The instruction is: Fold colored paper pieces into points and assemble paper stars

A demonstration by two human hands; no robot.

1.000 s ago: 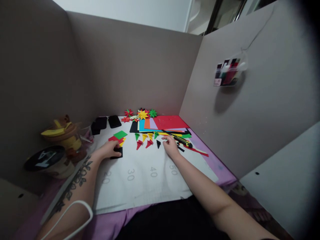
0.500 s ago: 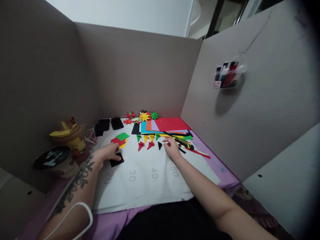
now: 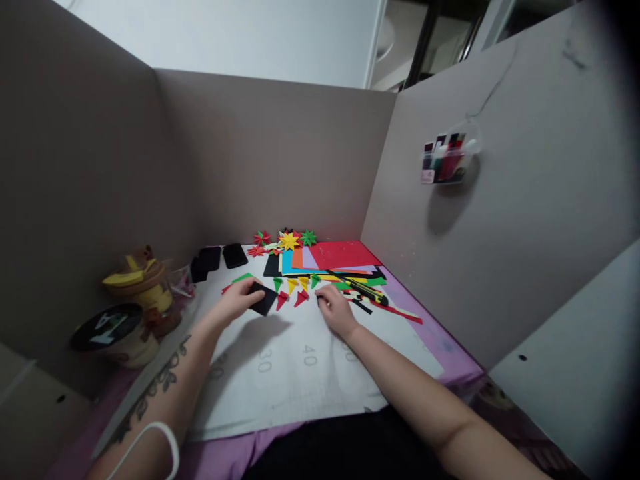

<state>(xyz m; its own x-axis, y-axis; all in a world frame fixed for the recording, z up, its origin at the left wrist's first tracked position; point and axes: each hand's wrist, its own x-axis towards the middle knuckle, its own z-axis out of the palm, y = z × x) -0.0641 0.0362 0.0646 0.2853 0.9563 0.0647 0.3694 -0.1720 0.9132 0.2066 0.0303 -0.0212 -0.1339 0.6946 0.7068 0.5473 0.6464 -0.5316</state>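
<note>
My left hand [image 3: 239, 300] grips a black paper square [image 3: 265, 300] by its edge, raised over the white mat [image 3: 280, 387]. My right hand [image 3: 335, 311] rests at the mat with its fingers pinched at the spot of a small black folded piece [image 3: 319, 300], mostly hidden by the fingers. Beside it lie folded pieces: red [image 3: 301, 297], another red [image 3: 282, 299], yellow [image 3: 292, 285] and green [image 3: 315, 281]. Behind my left hand, a green paper square [image 3: 243, 278] and a bit of red show partly.
Coloured sheets [image 3: 340, 255] lie at the back right, with a cutter [image 3: 370, 292] and paper strips before them. Folded stars [image 3: 289, 241] stand at the back. Pots [image 3: 133, 280], a round-lidded tub [image 3: 113, 330] and dark flat items [image 3: 235, 255] are on the left.
My left hand has picked up the black square and moved it right, off the mat. My right hand has shifted left, its fingers closing over the small black piece.
</note>
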